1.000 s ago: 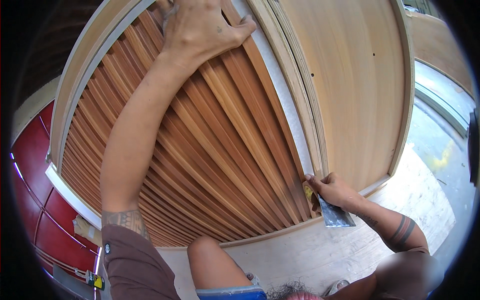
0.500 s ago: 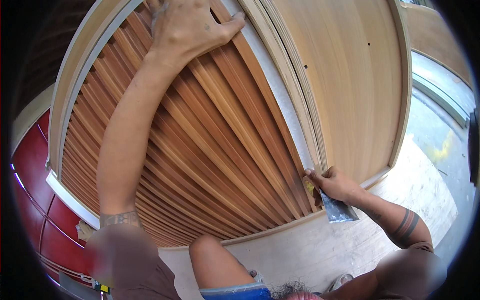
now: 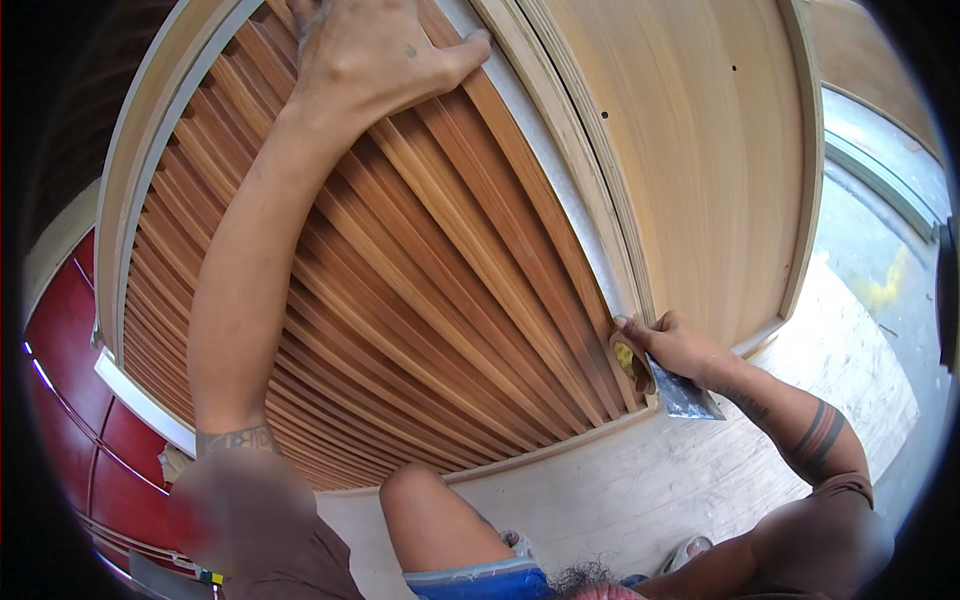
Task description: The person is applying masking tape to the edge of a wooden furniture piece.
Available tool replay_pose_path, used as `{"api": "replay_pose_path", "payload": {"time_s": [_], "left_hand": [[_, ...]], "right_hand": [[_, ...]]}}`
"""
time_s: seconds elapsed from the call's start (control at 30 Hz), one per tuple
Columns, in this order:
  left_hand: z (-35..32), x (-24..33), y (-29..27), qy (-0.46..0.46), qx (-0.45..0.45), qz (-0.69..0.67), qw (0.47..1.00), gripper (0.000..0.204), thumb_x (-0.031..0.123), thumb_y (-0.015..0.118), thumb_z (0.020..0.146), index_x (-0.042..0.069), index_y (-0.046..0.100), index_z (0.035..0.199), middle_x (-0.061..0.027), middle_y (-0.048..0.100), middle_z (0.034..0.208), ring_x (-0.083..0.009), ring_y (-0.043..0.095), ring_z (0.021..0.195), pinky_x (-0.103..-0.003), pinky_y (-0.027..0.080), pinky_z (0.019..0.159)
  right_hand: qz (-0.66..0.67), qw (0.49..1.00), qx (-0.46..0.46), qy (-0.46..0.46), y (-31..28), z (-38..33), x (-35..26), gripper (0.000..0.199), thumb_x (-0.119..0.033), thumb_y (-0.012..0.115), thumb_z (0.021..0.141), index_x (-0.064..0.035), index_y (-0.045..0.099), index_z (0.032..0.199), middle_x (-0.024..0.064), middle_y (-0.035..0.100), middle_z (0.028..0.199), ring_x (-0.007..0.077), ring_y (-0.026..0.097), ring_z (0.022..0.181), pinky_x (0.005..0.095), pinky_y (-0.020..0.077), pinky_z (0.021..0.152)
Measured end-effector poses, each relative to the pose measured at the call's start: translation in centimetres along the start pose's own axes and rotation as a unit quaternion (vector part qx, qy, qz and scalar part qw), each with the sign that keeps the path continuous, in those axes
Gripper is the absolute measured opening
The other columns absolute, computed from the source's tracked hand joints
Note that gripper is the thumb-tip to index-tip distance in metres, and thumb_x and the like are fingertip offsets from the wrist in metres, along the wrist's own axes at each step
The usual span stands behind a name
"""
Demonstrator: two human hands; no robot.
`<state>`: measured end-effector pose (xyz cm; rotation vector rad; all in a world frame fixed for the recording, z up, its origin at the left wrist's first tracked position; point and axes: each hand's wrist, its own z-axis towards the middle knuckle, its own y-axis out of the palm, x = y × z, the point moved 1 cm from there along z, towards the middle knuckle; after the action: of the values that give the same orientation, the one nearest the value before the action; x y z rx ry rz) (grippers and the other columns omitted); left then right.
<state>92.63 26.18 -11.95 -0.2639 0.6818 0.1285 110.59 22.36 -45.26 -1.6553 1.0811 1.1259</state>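
My left hand (image 3: 365,50) lies on the far part of a reddish-brown slatted wood panel (image 3: 470,270). Its thumb stretches out to the pale strip (image 3: 560,170) along the panel's right edge; the other fingertips are partly cut off by the picture's top. At the panel's near right corner, my right hand (image 3: 672,345) is closed around a flat metal scraper (image 3: 688,397), whose handle is hidden in the palm. The blade juts out below the hand, smeared with white. Right beside the fingers is a brown oval ring (image 3: 641,375) with yellow inside; whether I hold it is unclear.
A light plywood panel (image 3: 710,170) with a raised rim stands against the slatted panel's right side. Pale boards (image 3: 800,400) lie below it. Red panels (image 3: 70,370) are at the left, and my bare knee (image 3: 415,490) is close to the slatted panel's near edge.
My right hand and the scraper have shifted slightly away from me, up along the panel's edge. More of the brown ring shows now. My left hand stays in place.
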Motion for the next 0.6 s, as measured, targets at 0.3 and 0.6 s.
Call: {"api": "replay_pose_path", "payload": {"time_s": [0.3, 0.6], "left_hand": [[-3.0, 4.5, -3.0, -0.001, -0.132, 0.025, 0.991, 0.129, 0.070, 0.065, 0.077, -0.017, 0.011, 0.156, -0.0378, 0.008, 0.163, -0.0504, 0.002, 0.154, -0.066, 0.004, 0.125], [-3.1, 4.0, -1.8, 0.007, -0.130, -0.022, 0.991, 0.128, 0.064, 0.070, 0.076, -0.016, 0.011, 0.156, -0.0357, 0.012, 0.163, -0.0486, 0.002, 0.155, -0.062, 0.001, 0.126]], "right_hand": [[-0.037, 0.999, 0.008, 0.016, -0.1, -0.9, -1.1, 0.066, -0.058, 0.058, 0.103, 0.0060, 0.072, 0.093, 0.0134, 0.071, 0.067, 0.0205, 0.073, 0.060, 0.0349, 0.0588, 0.058], [-0.060, 0.998, 0.004, 0.003, 0.7, -2.5, 0.3, 0.073, -0.062, 0.055, 0.102, 0.0008, 0.074, 0.071, 0.0118, 0.071, 0.065, 0.0203, 0.071, 0.057, 0.0341, 0.0583, 0.059]]}}
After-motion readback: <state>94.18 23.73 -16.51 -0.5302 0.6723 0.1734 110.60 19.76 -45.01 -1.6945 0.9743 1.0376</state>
